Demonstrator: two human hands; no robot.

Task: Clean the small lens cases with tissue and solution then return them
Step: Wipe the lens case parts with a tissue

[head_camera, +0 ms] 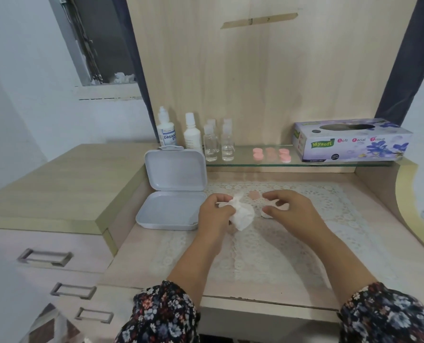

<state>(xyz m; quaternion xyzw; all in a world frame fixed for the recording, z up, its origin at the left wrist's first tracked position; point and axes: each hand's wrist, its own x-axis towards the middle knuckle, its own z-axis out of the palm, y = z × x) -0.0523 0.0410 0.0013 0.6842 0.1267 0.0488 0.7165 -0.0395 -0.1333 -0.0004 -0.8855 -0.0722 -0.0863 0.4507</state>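
Fingers of my left hand (214, 214) are curled round a crumpled white tissue (240, 212), bunched into a soft wad so that a fold of it can work into a small cup; whether a case is wrapped inside it I cannot tell. My right hand (286, 206) hangs just beside it with the fingers loosely bent, thumb and forefinger arched over a small pale piece (267, 215) on the mat. It looks like a cap or half of a lens case, and I judge the hand is about to pinch it, though I see no firm hold on it yet. A round pink piece (255, 195) lies flat on the lace mat (329, 201) between the two hands, near at reach for its turn.

Outward from there, the white plastic box (174, 189) stands open just left of the tissue, hard and smooth with rounded corners, its lid propped upright, presumably ready to take things back. Up on the glass shelf (245, 163) the pink lens cases (271, 154) sit in a tidy cluster, small matte discs. Left of them stand clear little bottles (218, 144) and the white solution bottles (166, 131); on the right is the cardboard tissue box (352, 139).
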